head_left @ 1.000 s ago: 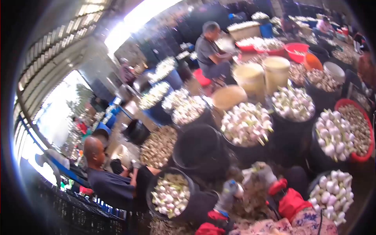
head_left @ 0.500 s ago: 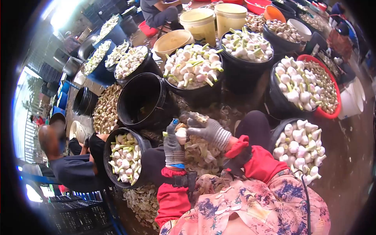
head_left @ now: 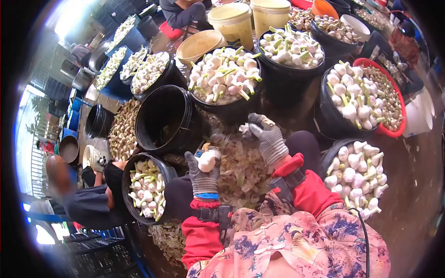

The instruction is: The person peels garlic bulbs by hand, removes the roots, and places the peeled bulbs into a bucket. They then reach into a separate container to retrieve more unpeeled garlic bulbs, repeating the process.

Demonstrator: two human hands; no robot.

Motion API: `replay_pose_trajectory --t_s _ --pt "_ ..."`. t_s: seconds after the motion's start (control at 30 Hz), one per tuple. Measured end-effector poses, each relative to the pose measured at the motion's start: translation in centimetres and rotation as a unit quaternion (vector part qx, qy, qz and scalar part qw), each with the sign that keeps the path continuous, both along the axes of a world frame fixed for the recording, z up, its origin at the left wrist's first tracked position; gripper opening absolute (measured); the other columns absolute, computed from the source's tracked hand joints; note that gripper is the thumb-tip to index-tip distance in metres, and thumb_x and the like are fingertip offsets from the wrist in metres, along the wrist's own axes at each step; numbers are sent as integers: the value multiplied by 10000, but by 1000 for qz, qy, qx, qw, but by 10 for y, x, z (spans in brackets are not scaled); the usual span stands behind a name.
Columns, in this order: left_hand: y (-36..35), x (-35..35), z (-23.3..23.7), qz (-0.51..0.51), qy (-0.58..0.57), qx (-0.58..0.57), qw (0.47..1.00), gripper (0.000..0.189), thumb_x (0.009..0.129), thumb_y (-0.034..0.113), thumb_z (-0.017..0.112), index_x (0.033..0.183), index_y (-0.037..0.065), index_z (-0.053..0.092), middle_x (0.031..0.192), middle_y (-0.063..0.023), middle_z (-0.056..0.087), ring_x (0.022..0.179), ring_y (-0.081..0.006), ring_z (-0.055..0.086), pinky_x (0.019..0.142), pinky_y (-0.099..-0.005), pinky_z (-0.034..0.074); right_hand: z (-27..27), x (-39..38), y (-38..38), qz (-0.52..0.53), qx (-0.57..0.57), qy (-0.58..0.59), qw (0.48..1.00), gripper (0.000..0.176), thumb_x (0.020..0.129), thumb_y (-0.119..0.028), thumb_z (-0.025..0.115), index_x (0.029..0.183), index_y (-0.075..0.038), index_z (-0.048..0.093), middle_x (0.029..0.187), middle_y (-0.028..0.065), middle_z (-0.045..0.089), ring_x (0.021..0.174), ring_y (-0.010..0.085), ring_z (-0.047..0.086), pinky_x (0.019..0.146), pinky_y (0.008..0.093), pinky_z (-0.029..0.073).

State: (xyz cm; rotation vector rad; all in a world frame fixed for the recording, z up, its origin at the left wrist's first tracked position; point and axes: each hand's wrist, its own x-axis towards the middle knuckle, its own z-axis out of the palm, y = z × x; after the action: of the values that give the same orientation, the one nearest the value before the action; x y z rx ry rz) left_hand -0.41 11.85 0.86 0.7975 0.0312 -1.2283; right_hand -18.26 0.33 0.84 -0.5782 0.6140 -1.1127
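My left hand (head_left: 203, 178), in a grey knit glove, is closed around a white garlic bulb (head_left: 207, 160), with the fingers and thumb at its sides. Up and to the right, my right hand (head_left: 270, 141), gloved too, has its fingers curled in. Pale scraps of garlic skin (head_left: 245, 129) show at its fingertips. A heap of garlic peelings (head_left: 241, 173) lies below and between the hands. By my left knee stands a black bucket (head_left: 126, 185) of trimmed garlic bulbs, and by my right knee another pile of garlic bulbs (head_left: 354, 173) fills a dark bucket.
Ahead stands a black bucket (head_left: 162, 116) with a dark inside, beside heaped garlic buckets (head_left: 225, 76). Untrimmed garlic (head_left: 123, 127) lies on the floor to its left. A red basin (head_left: 401, 109) is at the right. A person (head_left: 90, 201) sits at the left, another (head_left: 185, 14) at the back.
My right hand has moved away from the bulb, up and to the right, with skin scraps at its fingertips. The bulb stays in my left hand, now more exposed and slightly lower.
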Motion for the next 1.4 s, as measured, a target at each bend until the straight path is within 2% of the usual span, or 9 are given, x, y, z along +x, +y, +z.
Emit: replay_pose_trajectory --t_s 0.17,0.43,0.67,0.83,1.0,1.17,1.23,1.3,1.4 --pt "-33 14 2 -46 -123 113 985 520 851 608 478 1016 127 587 956 -9 635 839 -194 587 713 -305 458 -4 -11 -6 251 -299 426 816 614 757 -133 691 1319 -80 450 1242 170 531 1137 275 517 969 310 405" --pt "-89 38 -34 -79 -193 134 969 389 862 471 554 956 94 575 765 -43 603 662 -199 572 626 -320 485 12 21 -30 122 -345 303 880 247 742 -208 681 929 -49 658 904 124 662 842 285 628 772 336 486" --pt "-181 60 1 40 -290 69 954 292 878 284 597 985 14 623 816 -57 635 684 -163 581 608 -277 469 33 32 -42 512 -496 488 504 245 700 -191 617 909 -78 679 843 159 664 787 353 630 697 412 497" --pt "-248 92 -34 -113 -883 123 438 462 696 201 708 1088 -25 611 898 -232 619 855 -344 600 798 -379 464 -11 55 -52 482 -500 523 494 233 677 -146 631 867 -22 686 825 178 668 780 361 649 654 413 516" --pt "-205 117 21 -199 -513 91 830 162 837 77 610 960 -28 626 794 -4 602 658 -55 550 632 -197 457 -3 46 -54 517 -516 472 494 204 712 -210 619 786 -31 682 763 164 660 728 366 639 618 429 509" --pt "-127 143 45 -658 -594 -38 461 574 787 145 687 1290 1 451 1135 -85 552 991 -117 514 884 -286 431 0 47 -56 649 -474 404 437 411 825 -455 556 916 -64 643 810 160 640 781 357 622 708 454 486" --pt "-144 185 56 -608 -589 1 531 592 792 183 683 1310 18 450 1155 -124 566 1053 -174 533 913 -302 421 -15 45 -52 615 -489 414 461 410 822 -443 568 952 -59 635 839 159 632 800 356 621 729 453 485" --pt "-164 226 38 -438 -390 162 794 349 831 165 660 1133 7 583 890 -47 651 737 -79 584 646 -213 471 -13 53 -62 644 -459 444 421 395 828 -420 567 985 -63 628 908 159 625 818 354 617 740 443 488" --pt "-206 296 -33 -284 -500 304 760 163 835 221 665 809 60 665 614 4 593 544 -78 524 513 -220 424 -31 61 -69 635 -448 454 436 346 833 -356 574 977 -45 626 1005 156 604 826 348 619 749 430 492"
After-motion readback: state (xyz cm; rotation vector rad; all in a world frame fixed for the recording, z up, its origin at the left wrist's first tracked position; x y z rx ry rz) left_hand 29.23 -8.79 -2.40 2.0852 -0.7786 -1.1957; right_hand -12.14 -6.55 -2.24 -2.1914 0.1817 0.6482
